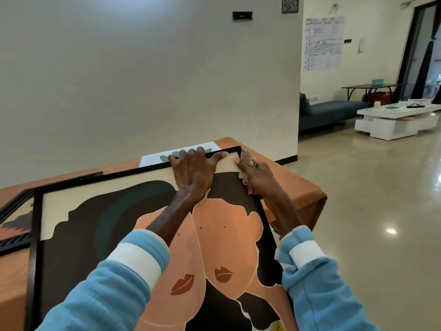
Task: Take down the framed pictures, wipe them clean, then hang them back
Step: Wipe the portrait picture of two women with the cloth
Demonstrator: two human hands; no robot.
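On the table [307, 194], head view: the big picture [107, 204] lies flat, face up, filling most of the top, and its near end runs out of shot under the sleeves. Its long axis looks to run from the person out toward the wall [119, 80], with the top rail farthest away. Both hands are at that far end, close together but not touching. The left hand [194, 170] sits on the top rail, fingers hooked over its far edge and thumb laid along the rail toward the corner. The right hand [256, 173] is just beside it on the glass at the far-right corner, clutching a pale rag [249, 161] bunched in the fingers. That makes the right hand the nearer one to the corner and the right rail, while the left pins the picture. Judged step: wiping, with the corner in hand and the rest of the glass lying back toward the body, so the stroke likely pulls toward the person or along the right rail. A white print [152, 160] lies just beyond the top rail and partly under the left fingers. A dark frame [14, 211] pokes out at the left edge.
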